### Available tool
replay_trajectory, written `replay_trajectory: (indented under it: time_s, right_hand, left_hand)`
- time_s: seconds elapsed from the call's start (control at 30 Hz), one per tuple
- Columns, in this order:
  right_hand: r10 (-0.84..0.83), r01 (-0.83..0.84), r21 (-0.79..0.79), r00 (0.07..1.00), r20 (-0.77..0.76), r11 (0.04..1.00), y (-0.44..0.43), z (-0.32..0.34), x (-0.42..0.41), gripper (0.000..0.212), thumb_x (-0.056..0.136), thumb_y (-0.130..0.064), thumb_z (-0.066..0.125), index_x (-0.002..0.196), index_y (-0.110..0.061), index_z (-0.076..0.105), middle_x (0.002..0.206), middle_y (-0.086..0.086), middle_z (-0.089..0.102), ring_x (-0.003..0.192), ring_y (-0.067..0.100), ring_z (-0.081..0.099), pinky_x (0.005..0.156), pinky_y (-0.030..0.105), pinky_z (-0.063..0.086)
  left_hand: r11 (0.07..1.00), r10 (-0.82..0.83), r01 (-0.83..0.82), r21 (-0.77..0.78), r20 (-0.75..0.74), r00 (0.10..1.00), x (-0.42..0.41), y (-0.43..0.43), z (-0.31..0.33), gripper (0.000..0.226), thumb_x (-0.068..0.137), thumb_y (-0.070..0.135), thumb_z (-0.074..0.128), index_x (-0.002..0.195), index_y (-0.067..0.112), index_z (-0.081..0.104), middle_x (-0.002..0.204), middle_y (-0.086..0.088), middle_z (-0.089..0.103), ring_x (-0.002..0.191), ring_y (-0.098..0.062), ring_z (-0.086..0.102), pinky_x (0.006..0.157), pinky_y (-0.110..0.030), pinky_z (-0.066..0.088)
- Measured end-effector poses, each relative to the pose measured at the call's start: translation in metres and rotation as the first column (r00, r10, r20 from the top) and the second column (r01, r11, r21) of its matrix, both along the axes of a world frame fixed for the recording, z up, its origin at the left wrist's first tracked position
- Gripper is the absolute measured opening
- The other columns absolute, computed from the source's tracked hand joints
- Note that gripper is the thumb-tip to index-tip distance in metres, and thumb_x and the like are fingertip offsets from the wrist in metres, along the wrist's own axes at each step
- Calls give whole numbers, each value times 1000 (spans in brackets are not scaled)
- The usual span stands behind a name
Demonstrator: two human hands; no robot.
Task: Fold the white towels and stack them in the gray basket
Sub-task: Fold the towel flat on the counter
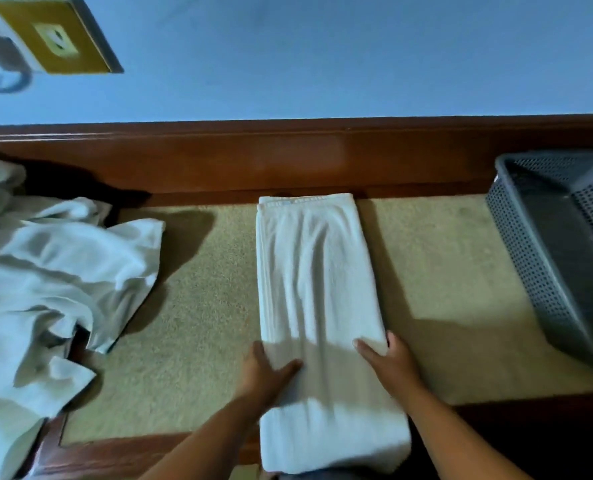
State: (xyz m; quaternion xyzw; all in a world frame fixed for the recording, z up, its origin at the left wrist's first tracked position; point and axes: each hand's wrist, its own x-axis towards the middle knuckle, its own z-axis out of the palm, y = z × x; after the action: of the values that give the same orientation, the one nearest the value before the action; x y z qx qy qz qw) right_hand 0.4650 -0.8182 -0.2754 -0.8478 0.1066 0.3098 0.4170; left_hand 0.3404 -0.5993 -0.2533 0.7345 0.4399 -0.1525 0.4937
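Main risk: the folded towel (319,306) is a long strip overhanging the near edge of the tabletop (198,306), so a lift from one end could let the layers slide apart or the far end sag and unfold. It lies mid-table, its far end against the back rail. Left hand (265,370) is open, flat on its left side near the front, thumb on top. Right hand (388,362) is open too, cupping the right edge. Neither grips. Gray basket (544,258) sits tilted at the right edge; unfolded towels (52,271) are heaped at the left edge.
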Motion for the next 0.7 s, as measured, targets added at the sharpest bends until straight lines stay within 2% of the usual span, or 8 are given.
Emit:
replay_trajectory:
  time_s: [0.03,0.13,0.23,0.37,0.43,0.53,0.63,0.7]
  right_hand:
    - [-6,6,1,999,-31,1000,-11,-2,-17,69,70,-47,87,122,-9,63,113,3,71,100,20,70,85,36,57]
    - [-5,7,19,995,-103,1000,-40,6,-59,34,72,-28,89,96,-10,74,92,3,78,84,15,74,79,31,58]
    - [-44,56,93,992,-121,994,-61,19,-99,29,71,-17,89,94,-5,75,88,6,78,77,13,74,69,26,57]
    - [-30,66,158,975,-222,985,-82,32,-155,67,46,-39,98,99,-4,75,88,9,78,83,23,76,68,31,59]
    - [-68,120,170,957,-283,978,-92,30,-183,76,37,-42,97,98,-3,75,88,12,77,83,27,75,70,35,59]
    - [-149,203,158,942,-301,966,-103,27,-217,74,43,-37,97,102,2,74,86,14,77,80,27,75,64,32,58]
    - [-154,197,135,948,-279,971,-112,26,-237,107,11,-69,91,93,-3,74,84,10,77,78,23,76,63,28,58]
    - [-143,188,160,955,-258,969,-122,23,-243,114,4,-79,83,90,-5,75,83,9,77,80,23,75,70,31,59]
  left_hand:
    - [999,-33,33,-18,-25,999,-20,-11,1,70,73,43,87,125,12,51,116,-4,64,94,-19,60,80,-31,52]
    - [995,-89,87,-54,-41,995,-70,-32,4,63,73,42,86,120,14,56,108,2,66,90,-13,62,77,-26,51]
    - [997,-58,56,-55,-34,998,-106,-37,7,52,71,40,86,110,15,63,99,4,70,90,-15,68,76,-28,54]
    - [944,50,-46,-328,1,999,-135,-41,11,36,74,26,88,104,12,74,96,-4,78,87,-21,75,81,-41,62]
    - [909,59,-57,-412,-8,998,-151,-48,9,37,71,23,88,103,10,76,97,-8,78,89,-25,76,85,-48,61]
    - [909,56,-60,-412,-22,998,-176,-63,-1,45,62,29,83,102,9,76,93,-7,79,85,-26,76,80,-48,62]
    - [927,58,-57,-370,-8,998,-199,-82,2,30,73,23,75,100,11,74,91,-5,78,85,-23,75,79,-42,62]
    - [944,88,-83,-320,2,996,-209,-93,5,12,86,15,69,97,13,71,91,-5,77,85,-21,74,79,-39,62]
